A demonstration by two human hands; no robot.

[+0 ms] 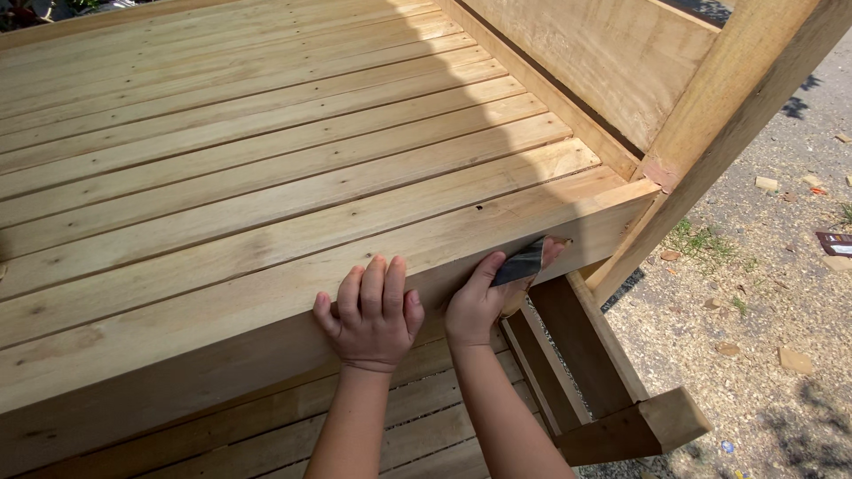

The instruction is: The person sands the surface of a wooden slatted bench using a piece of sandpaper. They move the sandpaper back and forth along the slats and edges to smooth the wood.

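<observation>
A large slatted frame of pale wood (266, 160) fills the view, with a thick side rail (222, 355) along its near edge. My left hand (371, 315) rests over the top edge of that rail, fingers together and flat against the wood, holding nothing. Just to the right, my right hand (484, 297) presses a small folded piece of dark grey sandpaper (521, 263) against the rail's outer face, close to the corner post (728, 133).
A tilted wooden headboard panel (603, 53) rises at the upper right. Below the rail are lower slats (426, 426) and a diagonal leg brace (586, 355). Gravelly ground (772, 293) with wood scraps, sawdust and some weeds lies to the right.
</observation>
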